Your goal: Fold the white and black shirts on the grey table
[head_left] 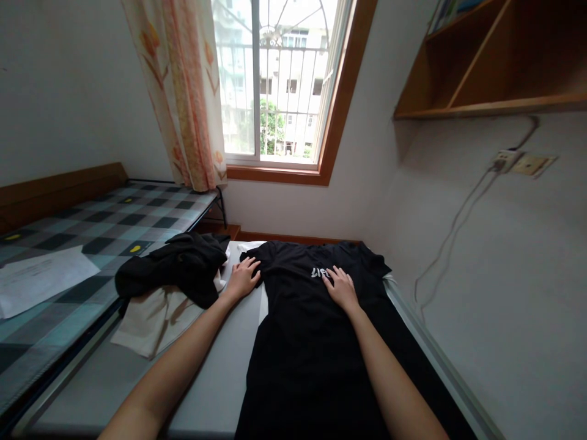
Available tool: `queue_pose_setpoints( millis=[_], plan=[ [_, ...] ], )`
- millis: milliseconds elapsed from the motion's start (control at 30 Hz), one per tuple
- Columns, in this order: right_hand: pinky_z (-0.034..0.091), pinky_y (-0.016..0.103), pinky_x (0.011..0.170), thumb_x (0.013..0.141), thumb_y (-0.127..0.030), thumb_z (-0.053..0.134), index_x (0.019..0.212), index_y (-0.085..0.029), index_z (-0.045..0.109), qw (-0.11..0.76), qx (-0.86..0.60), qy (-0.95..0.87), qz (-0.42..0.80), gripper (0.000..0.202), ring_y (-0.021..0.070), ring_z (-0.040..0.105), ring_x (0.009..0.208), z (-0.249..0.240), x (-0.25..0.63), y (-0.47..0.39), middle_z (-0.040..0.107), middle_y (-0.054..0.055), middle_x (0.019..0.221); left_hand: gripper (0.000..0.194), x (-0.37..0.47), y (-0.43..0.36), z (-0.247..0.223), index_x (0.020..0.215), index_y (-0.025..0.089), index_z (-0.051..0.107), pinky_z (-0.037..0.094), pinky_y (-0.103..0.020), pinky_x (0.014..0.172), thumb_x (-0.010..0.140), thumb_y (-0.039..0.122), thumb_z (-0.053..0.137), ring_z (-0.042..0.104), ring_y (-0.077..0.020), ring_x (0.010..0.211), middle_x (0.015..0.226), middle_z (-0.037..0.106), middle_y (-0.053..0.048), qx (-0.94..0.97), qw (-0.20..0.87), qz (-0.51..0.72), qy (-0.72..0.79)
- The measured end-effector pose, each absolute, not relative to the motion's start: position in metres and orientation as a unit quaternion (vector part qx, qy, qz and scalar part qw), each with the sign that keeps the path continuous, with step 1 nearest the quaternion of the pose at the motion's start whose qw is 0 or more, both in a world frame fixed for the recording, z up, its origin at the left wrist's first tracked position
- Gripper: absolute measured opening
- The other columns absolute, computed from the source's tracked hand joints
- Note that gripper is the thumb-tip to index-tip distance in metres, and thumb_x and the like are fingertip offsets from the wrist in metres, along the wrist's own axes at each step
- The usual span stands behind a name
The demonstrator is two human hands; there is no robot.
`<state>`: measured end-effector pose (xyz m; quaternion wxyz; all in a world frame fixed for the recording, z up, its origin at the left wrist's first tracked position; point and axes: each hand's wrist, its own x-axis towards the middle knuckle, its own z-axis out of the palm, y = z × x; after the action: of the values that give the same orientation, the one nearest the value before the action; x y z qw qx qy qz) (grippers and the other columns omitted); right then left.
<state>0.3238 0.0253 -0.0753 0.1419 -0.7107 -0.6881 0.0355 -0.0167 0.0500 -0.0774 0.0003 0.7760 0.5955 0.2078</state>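
A black garment (316,342) with white lettering near its top is spread out on a light grey surface (215,373). My left hand (244,278) lies on its left sleeve edge, fingers spread. My right hand (342,287) rests flat beside the white lettering, fingers apart. Some white cloth (263,302) shows from under the garment's left side. Left of my left hand is a crumpled black cloth (177,269), lying over beige cloth (153,321).
A bed with a checked cover (101,226) stands at the left, with white papers (43,278) on it. Ahead are a curtain (190,98) and a barred window (288,85). At the right, a wooden shelf (486,110) hangs above a socket (532,164) with dangling cords.
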Motion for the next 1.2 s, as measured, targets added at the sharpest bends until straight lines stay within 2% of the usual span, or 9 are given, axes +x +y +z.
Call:
queue_pose_setpoints(
  millis=[1200],
  plan=[
    [0.021, 0.04, 0.113, 0.094, -0.041, 0.042, 0.135, -0.019, 0.054, 0.144, -0.71, -0.688, 0.036, 0.048, 0.0247, 0.031, 0.139, -0.0748, 0.3238, 0.0232, 0.04, 0.01, 0.149, 0.041, -0.0163, 0.0471, -0.0743, 0.129, 0.024, 0.058, 0.033, -0.045, 0.106, 0.092, 0.034, 0.044, 0.041, -0.026, 0.134, 0.14, 0.052, -0.008, 0.774, 0.004, 0.212, 0.597]
  ],
)
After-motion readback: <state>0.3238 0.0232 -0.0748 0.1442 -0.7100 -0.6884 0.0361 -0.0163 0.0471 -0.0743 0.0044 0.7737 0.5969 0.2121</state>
